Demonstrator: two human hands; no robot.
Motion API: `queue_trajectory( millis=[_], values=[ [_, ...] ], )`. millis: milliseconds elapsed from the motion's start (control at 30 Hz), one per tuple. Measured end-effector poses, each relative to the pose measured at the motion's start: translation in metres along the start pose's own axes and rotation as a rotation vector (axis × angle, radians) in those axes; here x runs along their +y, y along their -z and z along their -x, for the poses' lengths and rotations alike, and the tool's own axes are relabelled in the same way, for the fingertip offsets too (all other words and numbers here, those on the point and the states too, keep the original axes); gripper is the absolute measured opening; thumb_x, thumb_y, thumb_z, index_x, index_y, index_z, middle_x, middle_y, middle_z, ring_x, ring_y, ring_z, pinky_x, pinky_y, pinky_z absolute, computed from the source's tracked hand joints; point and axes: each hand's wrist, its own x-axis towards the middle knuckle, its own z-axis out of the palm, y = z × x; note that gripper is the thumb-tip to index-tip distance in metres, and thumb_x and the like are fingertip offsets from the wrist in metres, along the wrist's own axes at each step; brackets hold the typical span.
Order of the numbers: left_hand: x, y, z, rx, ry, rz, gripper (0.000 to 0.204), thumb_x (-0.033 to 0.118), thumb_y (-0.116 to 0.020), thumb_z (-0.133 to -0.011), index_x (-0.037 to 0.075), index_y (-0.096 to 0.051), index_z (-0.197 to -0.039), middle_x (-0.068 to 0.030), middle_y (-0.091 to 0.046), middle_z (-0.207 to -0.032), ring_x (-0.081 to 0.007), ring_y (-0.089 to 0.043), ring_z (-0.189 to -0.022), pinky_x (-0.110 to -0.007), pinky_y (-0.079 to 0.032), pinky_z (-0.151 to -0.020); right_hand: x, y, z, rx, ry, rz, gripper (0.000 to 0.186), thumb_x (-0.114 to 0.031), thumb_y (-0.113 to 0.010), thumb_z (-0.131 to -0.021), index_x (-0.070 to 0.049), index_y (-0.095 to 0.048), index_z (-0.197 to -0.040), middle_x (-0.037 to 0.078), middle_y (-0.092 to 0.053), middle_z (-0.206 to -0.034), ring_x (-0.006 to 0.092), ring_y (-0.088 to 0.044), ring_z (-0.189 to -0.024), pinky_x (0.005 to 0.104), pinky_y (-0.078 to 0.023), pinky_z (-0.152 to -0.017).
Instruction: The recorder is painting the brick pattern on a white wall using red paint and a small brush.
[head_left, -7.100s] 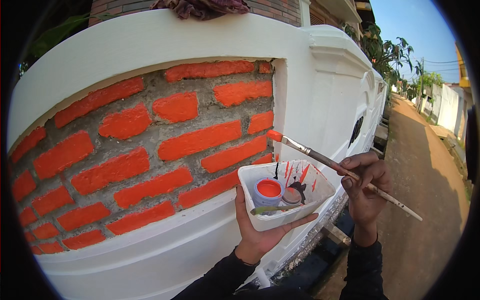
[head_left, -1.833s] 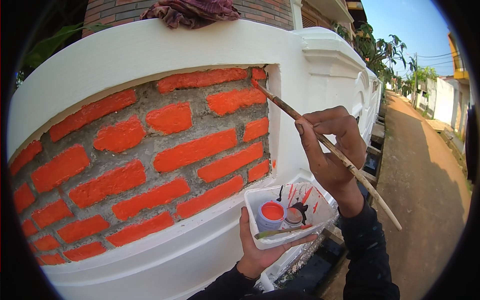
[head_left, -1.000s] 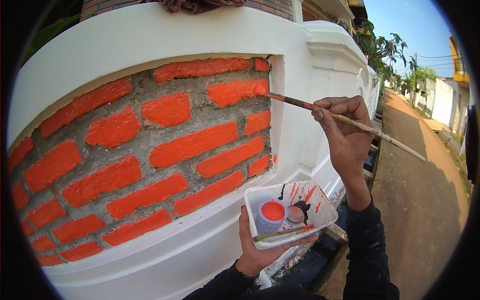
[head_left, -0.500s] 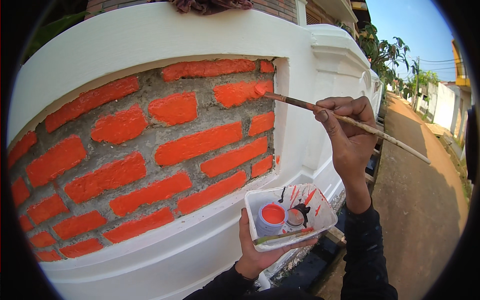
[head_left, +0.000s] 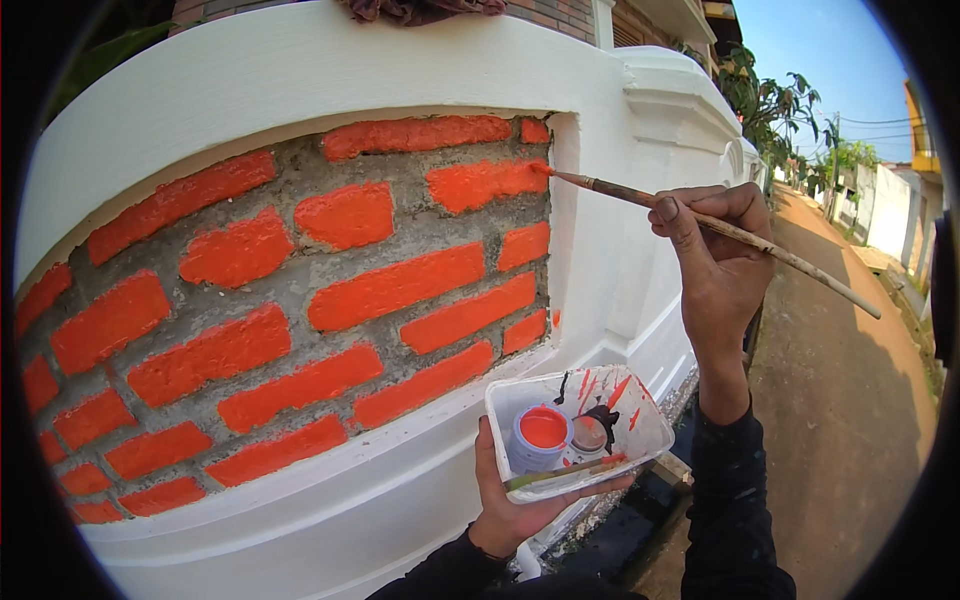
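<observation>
Between the thumb and fingers of my right hand [head_left: 725, 235] is a long thin paintbrush [head_left: 625, 195]. Its orange-red tip touches the right end of an upper orange-red brick [head_left: 480, 184] in the wall panel. My left hand [head_left: 515, 515] supports a white plastic tub [head_left: 650, 435] from below and from its left side. Inside the tub stand an open pot of orange-red paint [head_left: 543, 430] and a second small round container [head_left: 590, 434]. A second brush [head_left: 560, 474], with a greenish handle and a red end, lies along the tub's near side. Black and red smears mark the tub's inner wall.
Grey mortar [head_left: 400, 240] separates the orange-red bricks, and a white wall frame [head_left: 572, 250] borders them. A dark cloth [head_left: 425, 8] rests on the wall top. Below right runs a dark drain [head_left: 630, 525], beside a sunlit lane [head_left: 830, 400].
My right hand has moved to the right with the paintbrush. The brush tip has slid along the brick to its right end. My left hand and the tub have hardly shifted.
</observation>
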Motion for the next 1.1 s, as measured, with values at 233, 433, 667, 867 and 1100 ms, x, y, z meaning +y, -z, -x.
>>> queue_trajectory(
  millis=[233,433,667,867,1100],
  values=[
    [0.000,0.003,-0.001,-0.023,0.013,-0.004,0.114,0.091,-0.043,-0.086,0.013,-0.019,-0.166,-0.0217,-0.031,-0.166,-0.0547,-0.035,-0.148,-0.078,-0.028,-0.119,0.005,-0.001,0.011,0.036,0.063,0.013,0.022,0.004,-0.076,-0.094,0.000,-0.054,-0.095,0.013,-0.071,-0.096,0.0129,-0.071,-0.090,0.0243,-0.059,-0.077],
    [-0.001,0.000,-0.001,-0.010,0.010,-0.025,0.114,0.091,-0.043,-0.086,0.013,-0.019,-0.166,-0.0211,-0.031,-0.166,-0.0541,-0.035,-0.148,-0.078,-0.027,-0.119,0.012,-0.006,0.018,-0.047,0.062,0.021,0.023,0.005,-0.076,-0.094,-0.001,-0.054,-0.096,0.014,-0.071,-0.096,0.0133,-0.071,-0.087,0.0241,-0.058,-0.077],
    [-0.002,-0.001,-0.003,-0.011,0.004,-0.021,0.115,0.091,-0.044,-0.085,0.014,-0.019,-0.166,-0.0212,-0.030,-0.166,-0.0541,-0.033,-0.149,-0.079,-0.026,-0.119,0.010,-0.010,0.029,-0.110,0.107,-0.013,0.024,0.008,-0.074,-0.093,-0.001,-0.052,-0.096,0.016,-0.070,-0.099,0.0144,-0.072,-0.088,0.0244,-0.059,-0.076],
    [-0.002,0.000,-0.003,-0.011,0.028,-0.025,0.117,0.092,-0.045,-0.084,0.014,-0.018,-0.167,-0.0218,-0.030,-0.166,-0.0549,-0.032,-0.150,-0.079,-0.026,-0.119,0.012,-0.011,0.014,-0.062,-0.057,-0.170,0.022,0.006,-0.071,-0.097,-0.001,-0.051,-0.098,0.016,-0.070,-0.099,0.0146,-0.070,-0.086,0.0269,-0.060,-0.077],
    [-0.001,-0.004,-0.002,0.013,0.014,-0.052,0.117,0.092,-0.045,-0.083,0.014,-0.018,-0.167,-0.0223,-0.031,-0.165,-0.0550,-0.032,-0.149,-0.079,-0.025,-0.119,0.007,-0.018,0.028,-0.047,0.037,-0.051,0.022,0.008,-0.072,-0.095,0.000,-0.052,-0.096,0.016,-0.069,-0.097,0.0159,-0.072,-0.089,0.0266,-0.060,-0.078]
  ],
)
